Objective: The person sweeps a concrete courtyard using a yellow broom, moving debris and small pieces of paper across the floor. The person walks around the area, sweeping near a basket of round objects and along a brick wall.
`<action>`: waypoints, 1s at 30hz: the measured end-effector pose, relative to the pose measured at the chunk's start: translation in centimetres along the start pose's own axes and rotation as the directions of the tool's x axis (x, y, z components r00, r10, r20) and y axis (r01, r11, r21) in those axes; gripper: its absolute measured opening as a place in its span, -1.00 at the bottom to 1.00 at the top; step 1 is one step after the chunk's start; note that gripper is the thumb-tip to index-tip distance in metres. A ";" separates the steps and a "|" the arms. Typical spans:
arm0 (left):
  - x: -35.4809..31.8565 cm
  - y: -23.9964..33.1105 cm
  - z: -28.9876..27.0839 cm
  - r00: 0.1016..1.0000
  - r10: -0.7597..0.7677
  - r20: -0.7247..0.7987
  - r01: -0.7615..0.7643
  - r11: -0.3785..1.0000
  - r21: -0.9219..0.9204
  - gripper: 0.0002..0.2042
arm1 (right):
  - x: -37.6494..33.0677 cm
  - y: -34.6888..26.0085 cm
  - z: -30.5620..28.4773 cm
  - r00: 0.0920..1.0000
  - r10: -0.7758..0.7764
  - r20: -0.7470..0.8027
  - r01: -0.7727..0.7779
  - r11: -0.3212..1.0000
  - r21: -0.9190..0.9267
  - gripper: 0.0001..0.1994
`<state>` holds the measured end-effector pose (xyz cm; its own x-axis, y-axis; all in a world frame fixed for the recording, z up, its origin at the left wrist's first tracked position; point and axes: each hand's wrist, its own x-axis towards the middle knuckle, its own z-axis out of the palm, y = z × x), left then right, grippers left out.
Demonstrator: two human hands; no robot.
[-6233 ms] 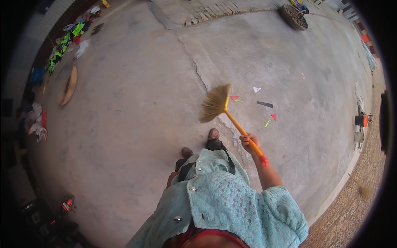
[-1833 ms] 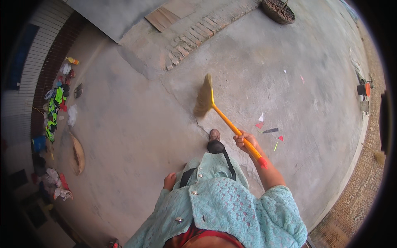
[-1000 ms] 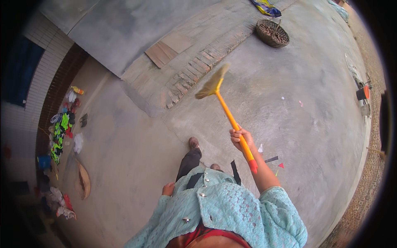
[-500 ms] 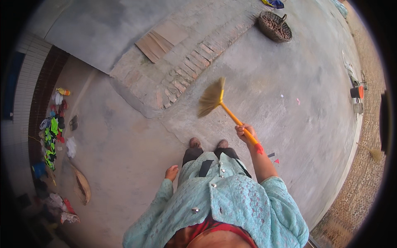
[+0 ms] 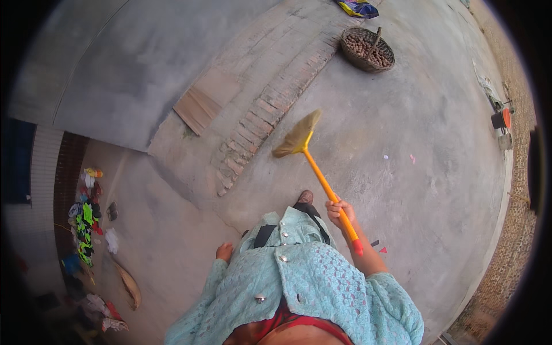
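Note:
My right hand point(image 5: 339, 211) is closed around the orange handle of a broom point(image 5: 329, 190), below its middle. The handle's red end points back along my forearm. The fan of yellowish bristles point(image 5: 299, 137) is ahead of me, over the concrete, and looks slightly blurred; I cannot tell whether it touches the ground. My left hand point(image 5: 225, 251) hangs beside my jacket with its fingers curled in, and no object shows in it. One brown shoe point(image 5: 305, 197) shows in front of my light-blue jacket.
A wicker basket point(image 5: 368, 50) of round brown things stands far ahead. A brick strip point(image 5: 259, 123) with a brown flat sheet point(image 5: 196, 110) runs ahead-left. Clothes and clutter point(image 5: 85, 230) lie along the left wall. Buckets point(image 5: 500, 119) stand far right. Small scraps point(image 5: 383, 249) lie by my right arm.
I have stepped forward: the basket and brick strip appear nearer, and only one shoe shows now. The broom stays in my right hand, its handle slightly more upright in the view.

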<state>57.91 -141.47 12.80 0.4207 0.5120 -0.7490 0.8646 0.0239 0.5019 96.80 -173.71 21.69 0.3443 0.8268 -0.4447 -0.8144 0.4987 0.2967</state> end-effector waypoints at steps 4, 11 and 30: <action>2.2 6.7 0.5 0.999 0.026 0.040 -0.027 1.000 0.011 -0.69 | 8.3 -4.6 -0.3 0.993 0.095 -0.065 -0.096 0.995 -0.018 -0.62; 5.6 14.7 0.9 1.000 0.020 0.013 -0.019 0.999 -0.031 -0.70 | 10.9 -16.1 0.2 0.986 -0.064 -0.152 0.056 0.997 -0.059 -0.63; 27.3 36.7 4.2 0.954 0.247 0.169 -0.260 0.963 0.063 -0.72 | 13.0 -18.0 19.8 0.953 -0.276 -0.122 0.264 0.959 -0.104 -0.47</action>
<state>102.26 -130.26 8.96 0.6611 0.3491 -0.6641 0.7409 -0.1647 0.6511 125.16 -166.79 27.32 0.4955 0.6191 -0.6093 -0.7385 0.6695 0.0797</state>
